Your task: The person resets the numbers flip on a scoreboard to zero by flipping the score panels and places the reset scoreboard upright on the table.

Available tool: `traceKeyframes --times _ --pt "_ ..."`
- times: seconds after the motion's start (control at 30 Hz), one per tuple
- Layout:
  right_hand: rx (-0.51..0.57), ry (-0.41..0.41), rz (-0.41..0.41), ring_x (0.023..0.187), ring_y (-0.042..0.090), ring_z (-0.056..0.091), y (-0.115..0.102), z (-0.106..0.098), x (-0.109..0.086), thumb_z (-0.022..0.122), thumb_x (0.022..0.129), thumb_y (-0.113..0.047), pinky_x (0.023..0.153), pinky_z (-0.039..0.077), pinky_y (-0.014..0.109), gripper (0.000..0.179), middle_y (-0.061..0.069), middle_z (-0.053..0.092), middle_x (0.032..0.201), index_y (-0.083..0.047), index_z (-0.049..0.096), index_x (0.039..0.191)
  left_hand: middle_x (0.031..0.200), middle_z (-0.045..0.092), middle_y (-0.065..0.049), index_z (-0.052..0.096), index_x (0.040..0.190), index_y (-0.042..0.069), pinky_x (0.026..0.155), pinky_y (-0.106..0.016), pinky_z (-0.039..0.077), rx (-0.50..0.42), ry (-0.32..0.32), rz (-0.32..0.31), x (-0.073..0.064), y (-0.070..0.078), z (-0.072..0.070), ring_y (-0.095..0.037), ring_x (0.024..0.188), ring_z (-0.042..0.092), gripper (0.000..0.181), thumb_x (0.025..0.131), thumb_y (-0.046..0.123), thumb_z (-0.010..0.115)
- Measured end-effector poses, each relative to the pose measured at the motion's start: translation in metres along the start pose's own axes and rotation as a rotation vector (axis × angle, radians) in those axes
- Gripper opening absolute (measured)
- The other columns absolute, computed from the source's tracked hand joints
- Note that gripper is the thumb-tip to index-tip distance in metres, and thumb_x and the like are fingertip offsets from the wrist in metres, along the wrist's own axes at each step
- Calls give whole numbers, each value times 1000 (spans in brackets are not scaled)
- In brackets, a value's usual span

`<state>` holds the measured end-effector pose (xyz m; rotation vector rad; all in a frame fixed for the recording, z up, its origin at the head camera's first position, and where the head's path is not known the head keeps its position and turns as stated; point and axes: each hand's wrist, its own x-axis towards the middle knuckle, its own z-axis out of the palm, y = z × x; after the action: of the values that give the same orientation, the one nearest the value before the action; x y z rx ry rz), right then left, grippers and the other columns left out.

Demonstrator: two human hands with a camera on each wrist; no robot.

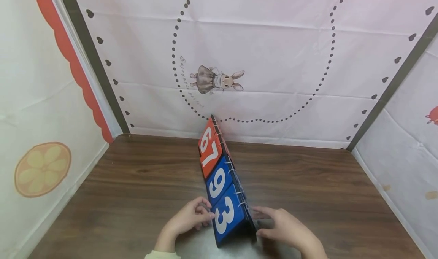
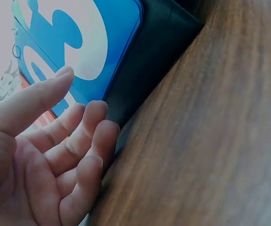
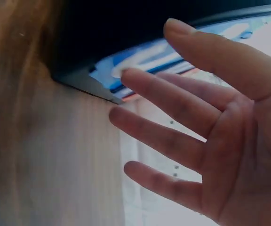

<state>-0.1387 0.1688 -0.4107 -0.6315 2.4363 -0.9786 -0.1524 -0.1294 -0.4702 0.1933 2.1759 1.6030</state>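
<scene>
A flip scoreboard (image 1: 226, 179) stands like a tent on the wooden table, its ring-bound ridge running away from me. Its left face shows red cards with 6 and 7 at the far end and blue cards with 9 and 3 at the near end. Beside the blue 3 card (image 1: 228, 215) is my left hand (image 1: 189, 217), fingers loosely bent, with the fingertips right at the board's lower edge in the left wrist view. On the other side, my right hand (image 1: 285, 228) has its fingers spread beside the near end of the board. Neither hand grips anything.
The brown tabletop (image 1: 308, 179) extends on both sides of the board. A pale cloth wall with a printed rabbit (image 1: 219, 79) rises at the back, right behind the board's far end. More printed cloth walls border the left and right.
</scene>
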Motion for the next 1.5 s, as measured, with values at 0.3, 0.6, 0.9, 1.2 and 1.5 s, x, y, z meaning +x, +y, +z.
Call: traceKeyframes --times 0.3,0.6,0.9,1.2,1.5 --pt "-41 68 -66 122 30 45 -2 -1 -1 73 75 -44 94 36 57 74 7 48 136 -14 45 137 79 65 -4 52 105 4 57 -33 50 4 5 6 1 0 -1 -19 70 60 42 82 34 70" --pt "-12 43 -39 112 26 55 -5 0 -4 70 82 -23 89 44 51 55 2 62 119 -12 49 132 79 65 -5 52 105 4 57 -33 50 -8 -7 9 1 -1 -1 -19 70 60 39 83 32 69" --pt "-129 172 -106 102 18 60 2 -20 -21 67 85 -31 84 48 44 34 -1 66 110 -19 64 117 80 65 -5 52 105 4 58 -34 50 -16 -19 8 1 0 -2 -20 71 60 41 83 33 69" --pt "-170 627 -143 124 37 40 -1 -26 -28 74 79 -15 94 34 60 73 15 43 138 -9 36 141 80 65 -5 52 105 4 58 -34 50 -13 -23 11 0 2 -1 -20 70 60 37 85 32 67" --pt "229 559 69 117 40 48 -18 -24 -32 58 92 -23 90 44 50 67 25 47 131 -1 21 144 86 63 -10 61 106 6 68 -35 52 -95 -27 210 -13 27 2 -23 76 61 26 91 27 59"
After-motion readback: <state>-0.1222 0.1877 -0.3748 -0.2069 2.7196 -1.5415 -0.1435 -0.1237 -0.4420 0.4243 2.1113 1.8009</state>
